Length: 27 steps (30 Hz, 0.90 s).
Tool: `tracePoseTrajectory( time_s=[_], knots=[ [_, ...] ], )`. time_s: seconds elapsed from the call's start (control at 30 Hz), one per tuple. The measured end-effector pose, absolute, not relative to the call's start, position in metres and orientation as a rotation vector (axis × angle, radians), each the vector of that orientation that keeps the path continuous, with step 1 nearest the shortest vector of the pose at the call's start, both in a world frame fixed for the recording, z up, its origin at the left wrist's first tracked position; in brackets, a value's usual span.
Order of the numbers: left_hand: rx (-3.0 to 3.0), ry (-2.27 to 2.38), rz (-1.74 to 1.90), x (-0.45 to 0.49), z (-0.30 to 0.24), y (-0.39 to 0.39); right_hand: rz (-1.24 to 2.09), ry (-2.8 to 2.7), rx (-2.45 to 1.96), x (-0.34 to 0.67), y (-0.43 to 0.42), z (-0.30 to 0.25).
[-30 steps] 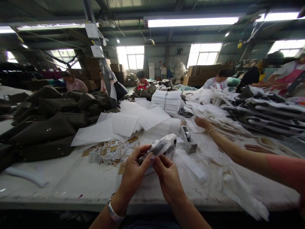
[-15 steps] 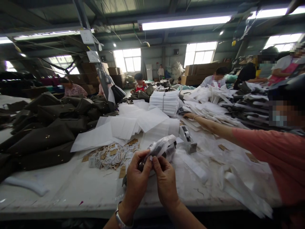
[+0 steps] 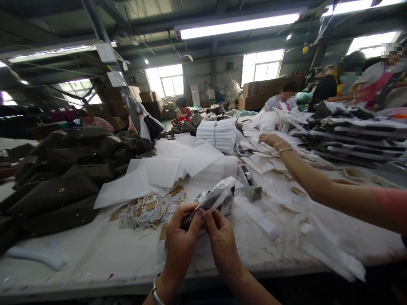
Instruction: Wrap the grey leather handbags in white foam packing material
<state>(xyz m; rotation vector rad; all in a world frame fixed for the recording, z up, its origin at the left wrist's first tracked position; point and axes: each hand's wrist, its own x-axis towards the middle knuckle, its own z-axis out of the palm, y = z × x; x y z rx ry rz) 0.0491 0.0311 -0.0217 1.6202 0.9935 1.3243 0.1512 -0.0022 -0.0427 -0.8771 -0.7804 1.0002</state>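
Head view: the left hand and right hand pinch a plastic-wrapped dark bundle above the table, fingers clamped on its near end. The thin wrapping could tear under a hard pull, or a loosened pinch could drop everything near the string tags.
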Motion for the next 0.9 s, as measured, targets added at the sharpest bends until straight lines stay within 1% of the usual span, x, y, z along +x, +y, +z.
tracePoseTrajectory(
  time_s=[0.17, 0.37, 0.53, 0.7, 0.9],
  knots=[
    [1.610, 1.004, 1.354, 0.049, -0.020, 0.030, 1.072, -0.799, -0.830, 0.156, -0.007, -0.037],
    [1.859, 1.016, 1.434, 0.044, -0.015, 0.029, 1.064, -0.747, -0.818, 0.155, -0.007, -0.034],
    [1.956, 1.006, 1.520, 0.038, -0.009, 0.025, 1.041, -0.768, -0.866, 0.154, -0.006, -0.036],
    [2.253, 0.975, 1.599, 0.035, -0.010, 0.025, 1.042, -0.751, -0.875, 0.155, -0.006, -0.035],
    [2.546, 0.866, 1.541, 0.023, -0.021, 0.030, 1.073, -0.740, -0.836, 0.156, -0.010, -0.030]
  ],
)
